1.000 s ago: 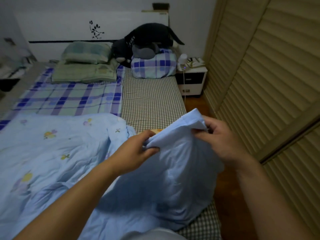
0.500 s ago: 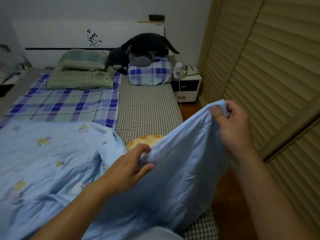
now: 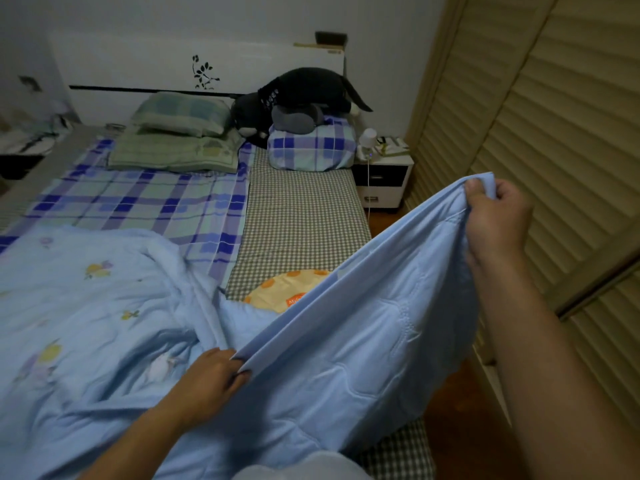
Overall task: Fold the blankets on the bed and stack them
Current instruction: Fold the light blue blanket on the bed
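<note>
Fingers of both hands, left hand (image 3: 211, 379) and right hand (image 3: 495, 216), pinch the blue blanket (image 3: 346, 341) edge, stretched taut.

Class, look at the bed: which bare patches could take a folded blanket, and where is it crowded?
Free: gingham sheet between plaid pillow and orange cushion; plaid sheet below the green pillows. Crowded: near end, under the blue blanket both hands grip.
</note>
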{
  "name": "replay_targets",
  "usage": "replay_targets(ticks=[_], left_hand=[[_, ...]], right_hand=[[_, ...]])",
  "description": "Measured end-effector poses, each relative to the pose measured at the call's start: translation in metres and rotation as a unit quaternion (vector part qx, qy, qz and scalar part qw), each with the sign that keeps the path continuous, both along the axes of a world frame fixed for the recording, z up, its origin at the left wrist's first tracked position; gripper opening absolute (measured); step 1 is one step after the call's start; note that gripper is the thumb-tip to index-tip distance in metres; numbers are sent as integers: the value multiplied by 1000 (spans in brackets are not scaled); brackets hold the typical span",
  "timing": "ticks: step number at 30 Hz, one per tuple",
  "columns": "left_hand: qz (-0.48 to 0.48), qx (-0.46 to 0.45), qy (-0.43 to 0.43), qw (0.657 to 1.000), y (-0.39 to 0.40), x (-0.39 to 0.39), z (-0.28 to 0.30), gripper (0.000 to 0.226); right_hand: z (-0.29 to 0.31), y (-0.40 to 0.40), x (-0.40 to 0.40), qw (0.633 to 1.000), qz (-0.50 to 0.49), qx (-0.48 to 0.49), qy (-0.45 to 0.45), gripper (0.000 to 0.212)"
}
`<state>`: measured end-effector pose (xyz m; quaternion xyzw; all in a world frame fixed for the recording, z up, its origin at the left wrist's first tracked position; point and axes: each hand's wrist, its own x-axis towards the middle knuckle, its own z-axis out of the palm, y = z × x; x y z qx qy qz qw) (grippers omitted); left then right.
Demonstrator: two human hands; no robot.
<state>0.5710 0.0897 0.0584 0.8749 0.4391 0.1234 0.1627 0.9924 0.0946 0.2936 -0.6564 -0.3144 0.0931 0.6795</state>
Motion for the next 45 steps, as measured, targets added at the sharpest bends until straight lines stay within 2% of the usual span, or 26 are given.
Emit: replay_targets(ticks=[2,5,7,10,12,13,16,20,23,26,27,29,30,31,33,34,35,37,38,39,40,42,45], left_hand=[[41,-44,-37,997,-3,-12,-7,49],[86,-98,-115,985,-10,-18,11,20],[83,-96,-148,981,-11,-22,23,22],[19,-94,-107,990,-13,-33,25,39],[8,-92,-74,993,-14,-36,18,44],[14,-86,-83,993,-14,-35,16,45],[33,-70,-109,991,-11,-35,21,29],[49,-85,-133,986,-11,-43,28,19],[75,-82,-164,980,-16,-40,39,7],[152,-98,-189,965,-17,-44,39,39],[161,-117,-177,964,-17,-46,40,35],[158,-142,-136,968,-15,-50,46,14],[153,-142,-127,970,-14,-51,49,22],[146,-136,-125,972,-14,-52,51,31],[126,-115,-119,978,-14,-50,59,31],[105,-110,-108,982,-15,-48,64,27],[77,-105,-103,986,-15,-48,67,25],[23,-97,-101,990,-19,-50,73,25],[0,-96,-103,990,-20,-54,75,23],[-22,-100,-106,989,-21,-61,74,20],[-43,-103,-105,988,-23,-68,75,20],[-84,-100,-104,986,-27,-86,72,19],[-117,-86,-138,980,-36,-120,70,12]], right_hand=[[-2,13,10,1000,-22,-10,2,12],[-10,35,20,998,-47,-49,1,16],[-18,46,24,996,-62,-63,10,21],[-30,57,19,998,-48,-45,23,11],[-37,60,9,999,-48,-24,10,7],[-40,59,5,997,-71,-12,-2,10],[-48,56,2,989,-146,3,-29,21],[-61,62,13,991,-106,-74,-27,21],[-67,64,18,993,-95,-68,-10,19],[-72,67,18,992,-108,-71,19,14],[-71,67,18,991,-116,-65,31,13],[-65,69,10,986,-142,-63,56,25],[-61,68,0,986,-142,-77,53,27],[-58,66,-18,989,-109,-94,26,26],[-59,58,-73,986,66,-132,-81,15],[-64,48,-108,958,185,-170,-138,10],[-71,34,-143,904,309,-217,-198,17],[-90,-1,-212,744,517,-293,-306,63],[-101,-17,-242,669,579,-309,-348,83],[-115,-28,-265,619,615,-316,-373,95],[-126,-37,-284,597,630,-321,-380,99],[-138,-43,-309,606,620,-336,-368,87],[-133,-48,-334,589,597,-375,-394,35]])
